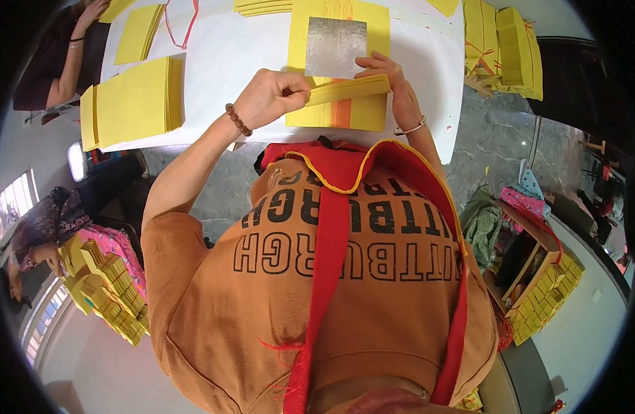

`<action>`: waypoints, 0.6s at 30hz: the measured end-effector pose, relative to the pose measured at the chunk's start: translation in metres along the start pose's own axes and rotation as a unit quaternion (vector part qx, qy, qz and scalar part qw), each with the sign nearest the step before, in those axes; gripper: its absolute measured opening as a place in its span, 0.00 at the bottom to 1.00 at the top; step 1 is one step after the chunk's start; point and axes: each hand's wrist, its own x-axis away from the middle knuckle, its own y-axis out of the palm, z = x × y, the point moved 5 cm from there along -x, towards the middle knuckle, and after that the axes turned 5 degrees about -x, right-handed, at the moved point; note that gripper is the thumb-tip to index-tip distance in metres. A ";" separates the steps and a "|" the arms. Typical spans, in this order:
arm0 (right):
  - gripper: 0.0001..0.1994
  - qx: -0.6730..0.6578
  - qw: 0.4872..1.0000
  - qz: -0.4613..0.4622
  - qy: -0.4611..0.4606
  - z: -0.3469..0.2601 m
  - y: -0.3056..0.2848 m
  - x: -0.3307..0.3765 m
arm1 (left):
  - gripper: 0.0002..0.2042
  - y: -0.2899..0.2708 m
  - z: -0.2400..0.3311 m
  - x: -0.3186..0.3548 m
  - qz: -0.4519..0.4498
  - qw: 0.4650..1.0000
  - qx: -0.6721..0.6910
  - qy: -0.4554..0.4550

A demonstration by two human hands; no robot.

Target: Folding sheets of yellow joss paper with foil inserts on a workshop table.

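Note:
A stack of yellow paper sheets (373, 27) lies on the white table before me, with a silver square (336, 47) on its top sheet and orange markings. The near part of a sheet is folded into a narrow yellow strip (348, 90), lying across the stack below the square. My left hand (279, 93) is closed, pinching the strip's left end between thumb and fingers. At the other end, my right hand (393, 86) curls its fingers round the strip's far side, fingertips by the silver square; its thumb is hidden.
Yellow paper stacks (135, 96) stand at the table's left, beside a red cord (183, 27). Another person's arm (69, 58) reaches in at far left. Tied yellow bundles (504, 52) sit off the right edge; piled yellow packets (548, 297) stand behind me.

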 end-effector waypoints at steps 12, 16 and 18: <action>0.23 0.021 1.000 0.000 -0.011 0.004 -0.002 0.004 | 0.16 -0.009 0.026 0.008 0.173 0.937 -0.226 0.202; 0.23 -0.024 0.998 0.044 0.028 0.002 -0.003 0.004 | 0.26 -0.002 0.025 0.011 0.118 0.940 -0.267 0.175; 0.22 -0.011 0.999 0.039 0.021 0.000 -0.003 0.003 | 0.28 -0.002 0.015 0.015 0.136 0.955 -0.209 0.162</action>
